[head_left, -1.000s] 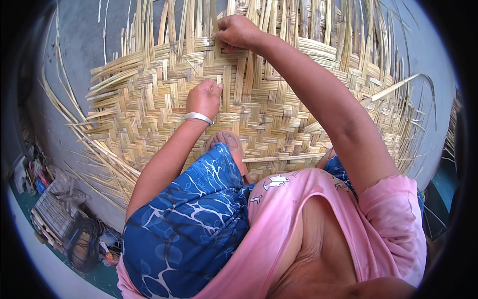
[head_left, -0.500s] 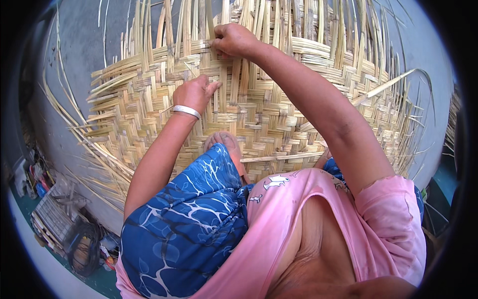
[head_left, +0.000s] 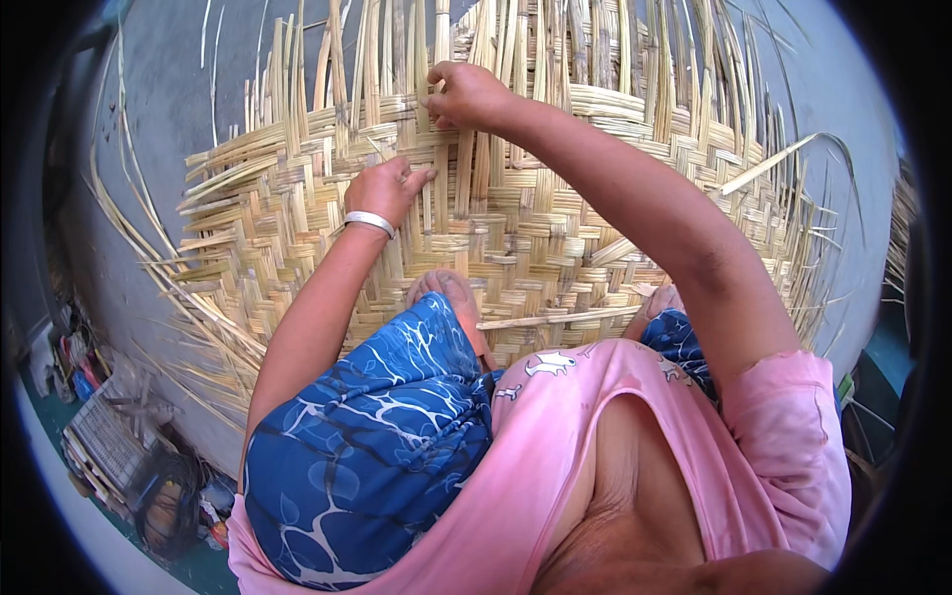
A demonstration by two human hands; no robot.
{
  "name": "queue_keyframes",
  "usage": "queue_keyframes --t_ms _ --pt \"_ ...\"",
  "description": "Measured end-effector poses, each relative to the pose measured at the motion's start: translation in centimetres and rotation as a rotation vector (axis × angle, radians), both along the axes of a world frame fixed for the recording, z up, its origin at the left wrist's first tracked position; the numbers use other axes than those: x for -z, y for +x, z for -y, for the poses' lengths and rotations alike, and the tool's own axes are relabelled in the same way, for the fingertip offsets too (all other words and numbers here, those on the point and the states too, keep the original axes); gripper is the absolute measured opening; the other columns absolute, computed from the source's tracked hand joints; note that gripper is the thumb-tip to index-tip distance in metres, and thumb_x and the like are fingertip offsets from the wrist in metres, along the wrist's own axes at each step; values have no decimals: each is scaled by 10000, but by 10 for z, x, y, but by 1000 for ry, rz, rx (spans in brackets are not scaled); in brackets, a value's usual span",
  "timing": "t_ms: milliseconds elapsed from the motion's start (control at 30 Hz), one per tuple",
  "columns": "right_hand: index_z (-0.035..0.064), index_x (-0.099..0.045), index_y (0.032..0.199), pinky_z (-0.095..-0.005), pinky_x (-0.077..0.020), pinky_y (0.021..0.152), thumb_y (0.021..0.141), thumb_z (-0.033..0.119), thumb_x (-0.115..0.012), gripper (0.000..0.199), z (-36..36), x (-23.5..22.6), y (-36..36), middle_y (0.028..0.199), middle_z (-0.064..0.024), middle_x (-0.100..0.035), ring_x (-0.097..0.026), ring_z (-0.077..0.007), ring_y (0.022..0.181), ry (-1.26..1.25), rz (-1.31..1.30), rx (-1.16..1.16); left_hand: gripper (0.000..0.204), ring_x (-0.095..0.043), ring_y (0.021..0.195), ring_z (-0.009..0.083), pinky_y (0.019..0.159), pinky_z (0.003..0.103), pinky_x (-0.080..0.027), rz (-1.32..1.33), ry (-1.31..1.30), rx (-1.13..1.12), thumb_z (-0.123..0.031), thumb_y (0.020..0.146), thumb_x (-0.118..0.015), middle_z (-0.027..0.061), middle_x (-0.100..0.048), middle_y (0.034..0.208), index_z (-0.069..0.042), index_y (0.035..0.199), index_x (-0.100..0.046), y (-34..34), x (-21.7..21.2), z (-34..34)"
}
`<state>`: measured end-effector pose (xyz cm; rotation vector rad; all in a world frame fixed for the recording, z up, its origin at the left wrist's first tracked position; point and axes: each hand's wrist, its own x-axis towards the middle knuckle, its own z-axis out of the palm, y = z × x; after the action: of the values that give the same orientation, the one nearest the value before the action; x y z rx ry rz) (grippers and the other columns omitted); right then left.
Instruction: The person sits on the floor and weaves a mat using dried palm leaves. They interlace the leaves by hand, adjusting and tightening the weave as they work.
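Mat [head_left: 535,253] woven from flat straw-coloured strips is spread over the grey floor [head_left: 853,109], right in front of the person, and it's a pretty chunky herringbone sort of weave. Along the far edge a bunch of unwoven upright strips [head_left: 372,59] stick out past the woven part, kinda like a comb.

Right hand [head_left: 429,89] reaches across to that far edge, with thumb and index finger right up against one of those strips. Can't really tell if it's pinched tight or just touching, since the fingers block the view. Left hand [head_left: 409,178] sits a bit nearer and further left, low over the weave, fingers curled under and thumb pointing right. Can't tell if there's a strip in its grip either. There's a whitish bangle [head_left: 371,220] on that wrist.

One loose strip [head_left: 766,166] angles up off the right side of the mat, and another stray strip [head_left: 555,318] lies across the near part, just beside a sandalled foot [head_left: 443,288]. Person's in blue patterned trousers [head_left: 367,436] and a pink top [head_left: 476,506]. Over at lower left, a greyish rack [head_left: 104,436] sits next to a black coil [head_left: 186,506] and some blurry clutter.
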<state>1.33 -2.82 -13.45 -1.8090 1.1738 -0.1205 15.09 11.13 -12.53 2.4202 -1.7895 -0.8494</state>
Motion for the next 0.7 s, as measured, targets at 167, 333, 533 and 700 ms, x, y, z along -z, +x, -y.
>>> queue_keyframes --t_ms 167,333,533,700 --pt "21 -543 1183 -366 -500 826 863 193 -574 364 25 -65 -65 1001 -176 -654 -641 -280 910 -237 -112 -274 433 -483 514 250 542 376 -428 -171 -68 -9 -439 761 -703 121 -541 563 -44 635 -579 11 4 2" --pt "35 -562 1127 -375 -534 726 872 153 -595 283 11 -123 -190 921 -137 -661 -655 -280 819 -452 -493 -540 434 -544 568 266 610 367 -457 -300 -32 -98 -434 766 -696 191 -604 662 -12 688 -632 6 8 14" --pt "50 -582 1078 -373 -524 741 805 155 -640 298 -105 -125 -322 849 -152 -637 -643 -306 832 -325 -679 -723 323 -562 687 308 637 380 -432 -8 -254 189 -343 801 -670 151 -600 759 -35 764 -582 -9 -11 -12" --pt "73 -550 1130 -390 -452 897 823 257 -590 360 -201 -95 -398 1083 -109 -588 -541 -286 1061 -19 -727 -529 226 -566 857 267 745 364 -423 -174 -515 831 -195 750 -697 100 -594 913 -69 897 -580 -78 -37 -56"
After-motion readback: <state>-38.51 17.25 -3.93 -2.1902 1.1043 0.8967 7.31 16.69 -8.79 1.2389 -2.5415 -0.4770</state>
